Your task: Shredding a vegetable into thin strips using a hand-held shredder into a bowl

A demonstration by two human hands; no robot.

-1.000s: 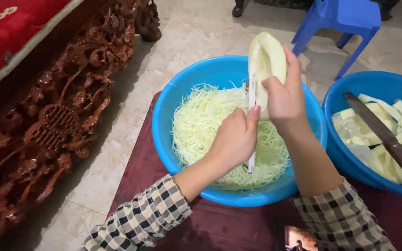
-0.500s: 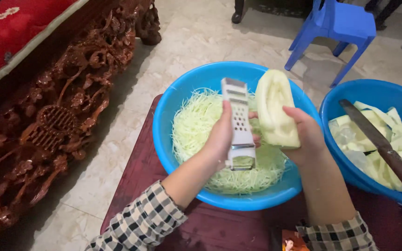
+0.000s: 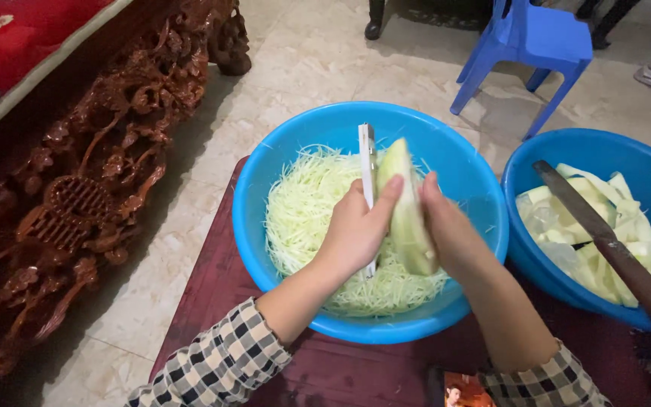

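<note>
My left hand (image 3: 354,230) grips a white hand grater (image 3: 367,162), held upright and edge-on over a blue plastic basin (image 3: 265,181). My right hand (image 3: 450,230) holds a pale green peeled fruit piece (image 3: 404,203) pressed against the grater's right face. Pale green shreds (image 3: 307,203) fill the bottom of the basin beneath both hands. Both sleeves are black-and-white checked.
A second blue basin (image 3: 642,162) at the right holds several pale green fruit pieces (image 3: 615,226) and a long dark knife (image 3: 604,241). Both basins rest on a dark red low table (image 3: 212,286). A carved wooden bench (image 3: 77,188) stands left, a blue plastic stool (image 3: 540,41) behind.
The grater has turned from facing me to edge-on. My right hand has brought the fruit piece down from high above the basin and set it against the grater.
</note>
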